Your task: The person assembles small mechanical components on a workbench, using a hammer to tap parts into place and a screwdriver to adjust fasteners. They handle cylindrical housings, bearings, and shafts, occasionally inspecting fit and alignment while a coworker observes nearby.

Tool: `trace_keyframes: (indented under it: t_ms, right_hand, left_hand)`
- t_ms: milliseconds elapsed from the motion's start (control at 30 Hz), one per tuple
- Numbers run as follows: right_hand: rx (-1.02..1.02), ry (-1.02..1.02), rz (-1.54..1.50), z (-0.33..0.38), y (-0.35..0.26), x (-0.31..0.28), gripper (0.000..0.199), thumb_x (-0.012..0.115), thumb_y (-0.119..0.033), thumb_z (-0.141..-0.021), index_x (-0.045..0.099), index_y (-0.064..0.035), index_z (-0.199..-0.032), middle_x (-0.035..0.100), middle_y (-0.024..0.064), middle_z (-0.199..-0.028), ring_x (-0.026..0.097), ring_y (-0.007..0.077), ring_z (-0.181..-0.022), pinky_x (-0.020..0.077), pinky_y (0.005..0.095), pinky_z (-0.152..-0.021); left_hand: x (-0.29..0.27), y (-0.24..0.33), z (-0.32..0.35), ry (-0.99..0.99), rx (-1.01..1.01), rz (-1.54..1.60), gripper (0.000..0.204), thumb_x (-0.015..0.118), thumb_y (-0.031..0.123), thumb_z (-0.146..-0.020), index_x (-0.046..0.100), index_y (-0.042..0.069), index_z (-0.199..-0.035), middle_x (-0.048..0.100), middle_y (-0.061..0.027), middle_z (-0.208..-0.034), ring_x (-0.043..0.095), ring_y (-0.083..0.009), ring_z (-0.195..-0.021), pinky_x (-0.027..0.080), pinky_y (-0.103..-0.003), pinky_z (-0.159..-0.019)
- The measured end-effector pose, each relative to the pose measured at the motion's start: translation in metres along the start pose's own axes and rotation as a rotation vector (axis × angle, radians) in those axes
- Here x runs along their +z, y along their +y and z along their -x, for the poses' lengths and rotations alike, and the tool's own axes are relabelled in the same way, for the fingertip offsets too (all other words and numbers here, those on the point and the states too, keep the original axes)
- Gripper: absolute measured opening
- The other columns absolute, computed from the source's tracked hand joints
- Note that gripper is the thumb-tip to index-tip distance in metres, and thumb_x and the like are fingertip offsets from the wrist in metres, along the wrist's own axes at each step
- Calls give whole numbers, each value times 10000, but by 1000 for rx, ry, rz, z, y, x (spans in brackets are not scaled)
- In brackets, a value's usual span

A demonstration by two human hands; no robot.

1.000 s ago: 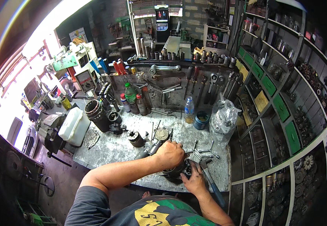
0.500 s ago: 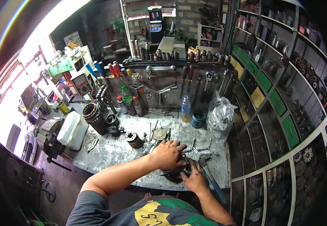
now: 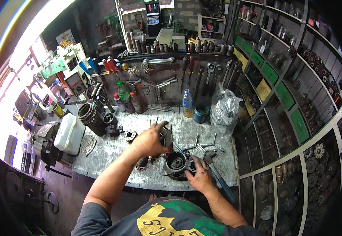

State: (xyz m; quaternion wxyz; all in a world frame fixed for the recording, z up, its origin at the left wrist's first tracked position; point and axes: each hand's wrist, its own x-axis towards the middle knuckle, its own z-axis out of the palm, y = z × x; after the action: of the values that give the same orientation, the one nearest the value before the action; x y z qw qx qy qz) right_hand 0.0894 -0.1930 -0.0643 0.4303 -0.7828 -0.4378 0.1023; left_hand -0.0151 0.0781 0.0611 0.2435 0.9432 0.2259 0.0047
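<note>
Here, my two hands work over a round metal housing [image 3: 176,164] on the grey workbench [image 3: 112,151].

My right hand [image 3: 199,176] rests against the housing's right side, fingers spread and closed on nothing. My left hand [image 3: 151,139] hovers just behind it, fingers loosely curled; I cannot tell whether it grips anything. A blue-handled tool [image 3: 223,185] lies beside my right hand.

Item: round grey metal housing [image 3: 176,164] with dark gear-like centre
Pose: open face turned upward
Place: near front edge of workbench [image 3: 112,151]
Contact: right hand [image 3: 199,177] touching its right side
</note>
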Motion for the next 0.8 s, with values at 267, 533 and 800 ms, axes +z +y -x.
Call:
trace_keyframes:
  t_ms: [267, 533, 800]
  right_hand:
    - [-100, -79, 76, -20, -5, -42, 535, 822, -172, -940, 669, -141, -1452, 573, 222, -1537, 590, 471, -1377, 509, 510, -1165]
    - [-632, -617, 578, -79, -33, -70, 426, 683, -123, -946, 762, -175, -1362, 574, 198, -1545, 574, 384, -1415, 510, 490, -1159]
    - [-851, -753, 763, -106, -47, -64, 315, 612, -179, -1011, 765, -126, -1281, 607, 173, -1513, 642, 364, -1336, 529, 473, -1145]
  left_hand:
    - [80, -86, -55, -184, -230, -318, 1132, 863, 475, -808, 321, 8, -1686, 621, -337, -1444, 709, -444, -1258, 593, -470, -1071]
    - [125, -103, -68, -46, -223, -388, 1067, 859, 558, -827, 406, 30, -1636, 688, -257, -1379, 751, -395, -1188, 615, -456, -992]
    - [136, -93, -40, 109, -201, -265, 1035, 858, 527, -842, 404, 79, -1657, 594, -218, -1521, 660, -416, -1316, 585, -473, -1059]
